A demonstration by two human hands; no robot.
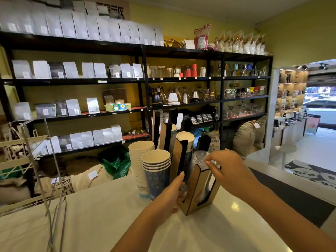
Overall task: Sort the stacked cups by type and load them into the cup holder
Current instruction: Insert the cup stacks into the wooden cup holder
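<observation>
A wooden cup holder [193, 190] with black-edged slots stands on the white counter [94, 206]. My left hand [171, 195] grips its near left side at the base. My right hand [224, 165] pinches the rim of a stack of clear plastic cups [199, 157] sitting in the holder's nearest slot. Paper cups [185, 138] fill a slot behind it. Left of the holder stand a stack of dark blue paper cups [156, 170] and a taller stack of white paper cups [141, 153].
A wire rack [36, 160] stands on the counter's left side. Black shelves [145, 79] with coffee bags and kettles fill the wall behind. Burlap sacks [249, 135] lie on the floor beyond the counter. The counter's right edge drops to a dark floor mat [291, 197].
</observation>
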